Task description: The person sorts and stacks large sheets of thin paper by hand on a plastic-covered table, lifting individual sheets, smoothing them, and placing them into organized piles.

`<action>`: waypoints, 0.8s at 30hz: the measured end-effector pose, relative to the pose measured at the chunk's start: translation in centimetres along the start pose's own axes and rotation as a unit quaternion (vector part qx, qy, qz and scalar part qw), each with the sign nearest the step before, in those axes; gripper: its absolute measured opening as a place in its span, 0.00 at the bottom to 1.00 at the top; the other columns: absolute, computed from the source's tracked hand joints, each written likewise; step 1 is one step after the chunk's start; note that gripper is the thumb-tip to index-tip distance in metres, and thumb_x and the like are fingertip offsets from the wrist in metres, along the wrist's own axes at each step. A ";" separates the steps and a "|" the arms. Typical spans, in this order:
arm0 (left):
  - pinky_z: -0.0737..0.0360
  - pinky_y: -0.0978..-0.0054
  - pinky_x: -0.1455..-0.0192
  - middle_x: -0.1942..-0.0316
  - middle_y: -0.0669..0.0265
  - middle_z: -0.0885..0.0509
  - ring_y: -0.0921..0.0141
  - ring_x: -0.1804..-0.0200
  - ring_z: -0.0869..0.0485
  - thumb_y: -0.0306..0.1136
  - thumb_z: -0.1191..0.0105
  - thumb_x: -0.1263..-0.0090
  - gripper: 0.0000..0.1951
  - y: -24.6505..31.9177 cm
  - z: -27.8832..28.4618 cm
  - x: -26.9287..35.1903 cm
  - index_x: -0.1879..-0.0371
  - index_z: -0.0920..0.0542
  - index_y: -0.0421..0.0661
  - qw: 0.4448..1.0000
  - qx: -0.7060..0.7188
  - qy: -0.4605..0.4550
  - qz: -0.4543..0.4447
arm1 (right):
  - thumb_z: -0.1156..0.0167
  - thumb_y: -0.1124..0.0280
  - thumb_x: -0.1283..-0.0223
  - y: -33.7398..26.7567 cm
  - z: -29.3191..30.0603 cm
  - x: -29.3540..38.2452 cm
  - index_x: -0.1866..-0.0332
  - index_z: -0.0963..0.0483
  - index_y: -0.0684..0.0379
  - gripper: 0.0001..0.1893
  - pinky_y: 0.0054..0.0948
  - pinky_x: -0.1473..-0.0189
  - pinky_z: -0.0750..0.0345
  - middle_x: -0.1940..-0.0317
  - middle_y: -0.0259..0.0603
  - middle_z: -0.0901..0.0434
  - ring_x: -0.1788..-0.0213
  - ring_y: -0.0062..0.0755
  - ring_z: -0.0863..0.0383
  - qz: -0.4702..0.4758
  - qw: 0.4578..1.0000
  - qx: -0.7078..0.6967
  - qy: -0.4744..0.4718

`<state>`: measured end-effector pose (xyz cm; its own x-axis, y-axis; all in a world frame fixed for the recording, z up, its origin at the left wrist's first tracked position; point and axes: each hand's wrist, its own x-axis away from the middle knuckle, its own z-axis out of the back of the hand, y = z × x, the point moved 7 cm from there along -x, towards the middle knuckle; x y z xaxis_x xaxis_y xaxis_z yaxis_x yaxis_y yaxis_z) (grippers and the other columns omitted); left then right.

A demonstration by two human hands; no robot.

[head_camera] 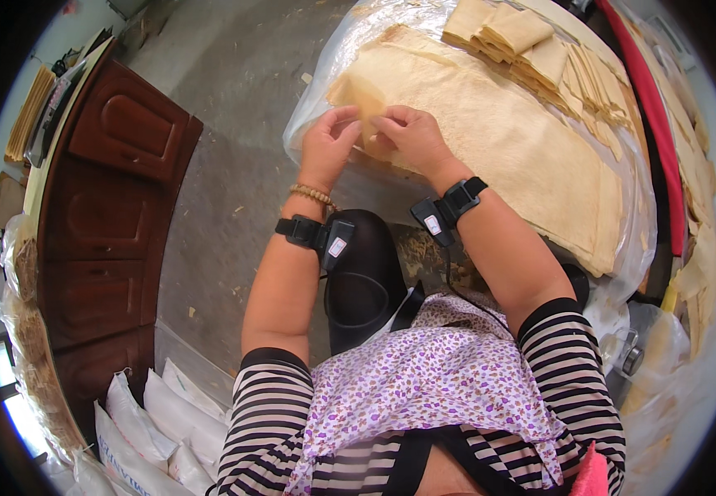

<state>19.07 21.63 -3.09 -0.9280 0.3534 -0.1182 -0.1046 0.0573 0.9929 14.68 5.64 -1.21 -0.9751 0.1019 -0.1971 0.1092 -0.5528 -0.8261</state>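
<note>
Between both hands, a thin, translucent tan sheet [367, 102] is pinched at the near left corner of a wide stack of pale yellow sheets [494, 130]. My left hand [332, 136] grips its left side between thumb and fingers. From the right, my right hand [408, 133] pinches the same piece, just above the stack's edge. Clear plastic film [314, 105] lies under the stack. Folded bundles of similar sheets [513, 37] rest on its far side.
Dark red wooden cabinets [110, 217] stand at the left, with full white sacks [159, 421] below them. Scraps dot the concrete floor [227, 155]. A red strip [658, 124] and more pale sheets [695, 186] are at the right. A clear jar [624, 353] stands at the lower right.
</note>
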 end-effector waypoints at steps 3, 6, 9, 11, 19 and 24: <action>0.19 0.78 0.50 0.49 0.65 0.15 0.75 0.52 0.16 0.29 0.39 0.30 0.20 0.0 -0.7 0.0 0.39 0.23 0.39 0.999 -0.034 -0.012 -0.024 | 0.41 0.65 0.34 1.2 -0.2 0.0 0.57 0.17 0.61 0.11 0.29 0.58 0.20 0.64 0.42 0.14 0.62 0.29 0.15 -0.033 0.989 -0.138 -0.043; 0.18 0.77 0.49 0.48 0.64 0.15 0.74 0.51 0.15 0.28 0.37 0.31 0.24 0.0 -1.0 0.1 0.37 0.25 0.38 0.993 -0.101 -0.017 -0.051 | 0.40 0.66 0.33 1.0 0.0 0.8 0.56 0.16 0.63 0.12 0.25 0.57 0.21 0.63 0.37 0.14 0.61 0.22 0.18 -0.166 0.941 -0.290 -0.056; 0.18 0.77 0.51 0.49 0.64 0.14 0.74 0.52 0.14 0.28 0.37 0.32 0.24 0.1 -1.1 0.1 0.37 0.25 0.38 0.989 -0.134 -0.013 -0.067 | 0.39 0.66 0.34 0.5 0.2 1.0 0.54 0.16 0.65 0.13 0.23 0.56 0.22 0.61 0.35 0.15 0.61 0.21 0.19 -0.184 0.927 -0.323 -0.053; 0.18 0.77 0.52 0.49 0.64 0.14 0.74 0.54 0.14 0.29 0.37 0.32 0.24 0.0 -1.3 0.0 0.37 0.25 0.38 0.990 -0.126 -0.015 -0.064 | 0.39 0.66 0.34 0.7 0.2 1.0 0.53 0.17 0.66 0.14 0.22 0.55 0.22 0.60 0.36 0.15 0.60 0.22 0.19 -0.184 0.925 -0.328 -0.056; 0.16 0.73 0.61 0.61 0.60 0.11 0.67 0.63 0.11 0.35 0.39 0.30 0.18 2.7 -2.1 1.0 0.43 0.20 0.45 0.938 -0.323 0.055 -0.113 | 0.36 0.65 0.38 1.2 0.8 0.8 0.56 0.16 0.65 0.14 0.22 0.54 0.22 0.62 0.36 0.14 0.59 0.21 0.19 -0.191 0.933 -0.301 -0.046; 0.19 0.63 0.69 0.67 0.59 0.12 0.59 0.70 0.14 0.40 0.43 0.30 0.13 5.2 -4.0 1.8 0.51 0.19 0.48 0.846 -0.478 0.091 -0.217 | 0.36 0.64 0.39 2.7 0.8 0.5 0.55 0.16 0.64 0.14 0.24 0.54 0.22 0.62 0.40 0.14 0.60 0.25 0.17 -0.132 0.973 -0.189 0.002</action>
<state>15.47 18.85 1.95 -0.7580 0.3391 -0.5573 -0.6115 -0.6669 0.4259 14.31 3.59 -3.10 -0.9781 0.2030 0.0464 -0.0805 -0.1631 -0.9833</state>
